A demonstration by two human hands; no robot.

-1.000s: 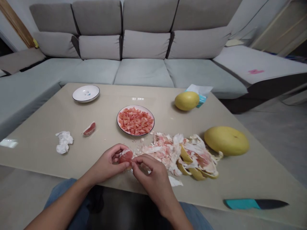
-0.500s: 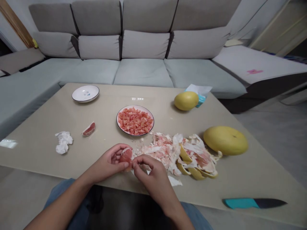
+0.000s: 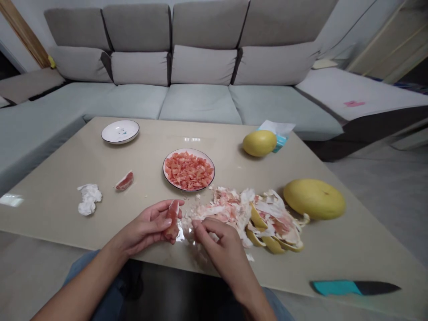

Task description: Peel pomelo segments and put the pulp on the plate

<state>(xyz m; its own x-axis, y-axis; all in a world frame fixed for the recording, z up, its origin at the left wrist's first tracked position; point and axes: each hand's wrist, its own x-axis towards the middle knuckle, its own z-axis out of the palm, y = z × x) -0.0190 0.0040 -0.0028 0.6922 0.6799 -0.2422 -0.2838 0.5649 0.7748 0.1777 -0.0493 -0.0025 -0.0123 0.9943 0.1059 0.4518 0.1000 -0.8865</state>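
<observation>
My left hand (image 3: 147, 225) cradles a peeled pink pomelo segment (image 3: 173, 220) upright against its fingers. My right hand (image 3: 219, 243) rests apart from it, its fingers curled and pinched at the edge of a heap of pale membrane and yellow peel (image 3: 254, 223). Nothing clearly shows between those fingers. Beyond the heap lies a large yellow pomelo (image 3: 314, 199), with a smaller one (image 3: 259, 143) farther back. A plate (image 3: 163, 169) holds chopped pink pomelo flesh (image 3: 189, 170). Another peeled segment (image 3: 124, 181) lies on the tabletop.
The beige tabletop (image 3: 140, 156) also holds a small white plate (image 3: 120, 132), crumpled white tissue (image 3: 88, 193) and a tissue packet (image 3: 279, 136). A teal-handled knife (image 3: 354, 288) lies at the front right edge. A grey sofa (image 3: 200, 102) stands behind the table.
The left hand has turned the segment more upright and its fingers have opened out. The right hand has shifted rightward, away from the segment, to the edge of the peel heap.
</observation>
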